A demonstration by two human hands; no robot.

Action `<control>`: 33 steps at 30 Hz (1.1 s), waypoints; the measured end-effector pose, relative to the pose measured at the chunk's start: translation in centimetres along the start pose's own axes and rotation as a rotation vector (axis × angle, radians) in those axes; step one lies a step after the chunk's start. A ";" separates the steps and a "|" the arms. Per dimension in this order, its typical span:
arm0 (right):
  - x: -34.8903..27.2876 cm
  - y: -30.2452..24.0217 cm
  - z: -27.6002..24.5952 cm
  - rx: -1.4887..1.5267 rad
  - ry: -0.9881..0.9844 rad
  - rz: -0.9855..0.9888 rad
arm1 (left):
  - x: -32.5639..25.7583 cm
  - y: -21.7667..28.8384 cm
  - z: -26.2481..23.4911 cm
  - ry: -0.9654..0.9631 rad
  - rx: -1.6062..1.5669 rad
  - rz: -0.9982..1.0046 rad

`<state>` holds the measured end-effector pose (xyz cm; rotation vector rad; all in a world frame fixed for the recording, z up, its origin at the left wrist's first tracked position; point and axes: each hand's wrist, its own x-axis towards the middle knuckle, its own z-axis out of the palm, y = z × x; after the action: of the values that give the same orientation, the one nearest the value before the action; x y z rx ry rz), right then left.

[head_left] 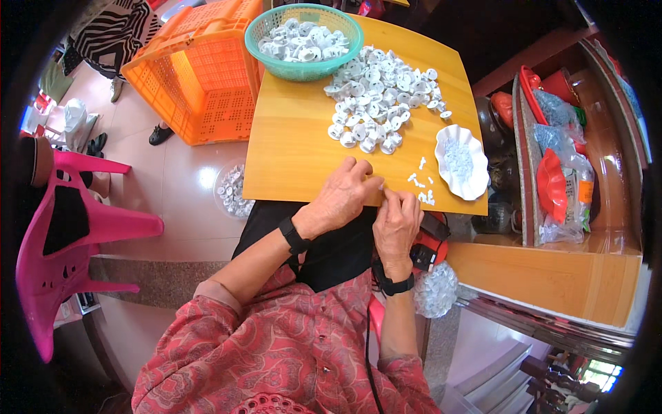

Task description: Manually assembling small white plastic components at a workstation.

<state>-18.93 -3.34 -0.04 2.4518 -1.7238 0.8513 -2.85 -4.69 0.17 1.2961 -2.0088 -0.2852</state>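
At the near edge of the yellow tabletop (pixel 289 165), my left hand (pixel 341 196) and my right hand (pixel 398 228) meet, fingertips pinched close together. A speck of white shows between them, too small to name. Just to the right lie several tiny white plastic pieces (pixel 426 198). Beyond them a white dish with a wavy rim (pixel 474 181) holds many more pale small pieces. Farther back spreads a pile of round white plastic parts (pixel 379 96). Behind it, a green basket (pixel 303 69) is heaped with similar parts.
An orange crate (pixel 207 79) lies on its side left of the table. A pink plastic chair (pixel 76 221) stands at far left, near another person's legs. On the floor sits a clear container of white parts (pixel 234 192). Shelves with bags (pixel 565 165) flank the right.
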 end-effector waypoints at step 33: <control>-1.0 -0.7 -1.1 0.111 0.020 -0.012 | 5.7 -3.5 0.9 0.115 0.215 -0.110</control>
<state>-19.02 -1.88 0.64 2.5096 -1.6982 0.9933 -2.35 -11.43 0.16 1.5237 -1.9146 -0.0436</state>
